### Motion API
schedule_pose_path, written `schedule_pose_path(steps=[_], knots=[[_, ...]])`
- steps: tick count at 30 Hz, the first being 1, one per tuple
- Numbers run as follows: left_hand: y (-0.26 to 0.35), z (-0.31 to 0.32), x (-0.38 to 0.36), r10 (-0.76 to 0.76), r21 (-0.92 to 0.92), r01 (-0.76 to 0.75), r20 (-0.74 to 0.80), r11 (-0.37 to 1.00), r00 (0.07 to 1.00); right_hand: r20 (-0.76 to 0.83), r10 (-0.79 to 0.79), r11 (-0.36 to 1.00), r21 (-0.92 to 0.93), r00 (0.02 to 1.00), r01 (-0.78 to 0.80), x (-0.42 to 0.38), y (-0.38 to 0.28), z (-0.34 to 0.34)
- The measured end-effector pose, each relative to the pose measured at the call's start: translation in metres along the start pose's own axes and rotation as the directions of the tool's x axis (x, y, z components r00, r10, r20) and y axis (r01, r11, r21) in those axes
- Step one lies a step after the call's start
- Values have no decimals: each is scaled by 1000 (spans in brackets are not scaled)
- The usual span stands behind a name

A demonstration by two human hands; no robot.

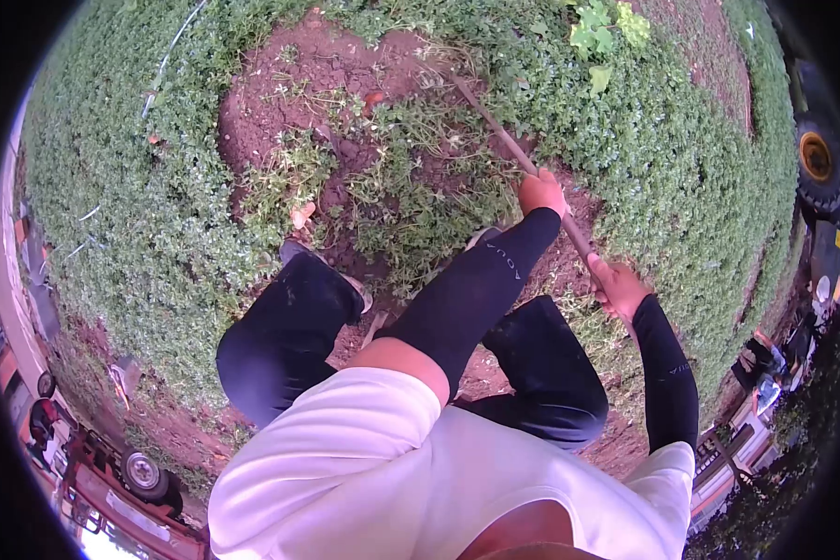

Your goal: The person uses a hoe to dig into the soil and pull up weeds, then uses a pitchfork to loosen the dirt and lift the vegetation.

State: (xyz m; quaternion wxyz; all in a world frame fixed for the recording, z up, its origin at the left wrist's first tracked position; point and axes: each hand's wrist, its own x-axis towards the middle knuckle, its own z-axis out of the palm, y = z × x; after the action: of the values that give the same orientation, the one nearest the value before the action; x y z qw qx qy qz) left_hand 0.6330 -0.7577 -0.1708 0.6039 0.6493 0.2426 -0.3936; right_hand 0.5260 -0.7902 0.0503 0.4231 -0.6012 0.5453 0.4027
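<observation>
Both hands are gripping one long handle (518, 154). Left hand (541, 192) is clenching it mid-shaft; right hand (618, 289) is clenching the near end. Long axis is running from the right grip through the left grip, up-left, away from the body. Working end is lying beyond the left grip, buried in weeds (411, 187) over bare soil (280, 93).

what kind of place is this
Likely a garden plot or yard outdoors: low green ground cover rings a patch of bare red soil, and both hands grip a long wooden tool handle. Vehicles stand at the edges.
</observation>
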Motion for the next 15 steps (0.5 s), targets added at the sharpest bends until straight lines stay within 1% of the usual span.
schedule_pose_path(steps=[1,2,3,4,5,6,7,8,9,10,11,12,13,14,15], knots=[[6,-9,-21,-72,-151,91,125,984,990,-19,-1,1000,7,1000,1,-7,9,-4],[3,-19,-38,-142,-279,213,253,937,957,-92,-106,989,-113,990,96,-12,26,-4],[5,-31,-47,-147,-273,217,254,937,956,-139,-224,953,-238,965,187,-13,38,1],[14,-40,-41,-92,-314,171,250,934,964,-140,-241,951,-234,960,205,-3,35,10],[25,-48,-37,-45,-355,134,248,925,968,-188,-367,911,-269,911,312,6,32,21],[41,-57,-24,1,-393,80,202,916,979,-227,-476,863,-303,849,403,14,29,35],[56,-70,-4,86,-356,-26,155,934,984,-212,-496,856,-283,842,433,31,14,47],[81,-87,10,132,-285,-99,100,954,986,-194,-515,848,-260,835,462,51,-11,58],[93,-104,38,166,-200,-147,86,969,982,-152,-514,850,-222,844,477,64,-38,68],[103,-117,69,152,-165,-139,67,976,986,-110,-511,853,-184,852,488,77,-64,75],[118,-128,87,146,-90,-141,42,986,988,-103,-524,847,-171,845,504,96,-88,86],[112,-132,130,149,-72,-145,62,987,987,-97,-531,842,-166,842,513,114,-99,89],[109,-130,134,120,-49,-118,39,992,992,-88,-519,850,-155,850,503,123,-93,89],[106,-122,138,92,-31,-91,24,995,996,-95,-547,818,-273,831,507,131,-85,83],[92,-103,132,107,-9,-107,9,994,994,-95,-584,765,-396,806,507,140,-81,75]])
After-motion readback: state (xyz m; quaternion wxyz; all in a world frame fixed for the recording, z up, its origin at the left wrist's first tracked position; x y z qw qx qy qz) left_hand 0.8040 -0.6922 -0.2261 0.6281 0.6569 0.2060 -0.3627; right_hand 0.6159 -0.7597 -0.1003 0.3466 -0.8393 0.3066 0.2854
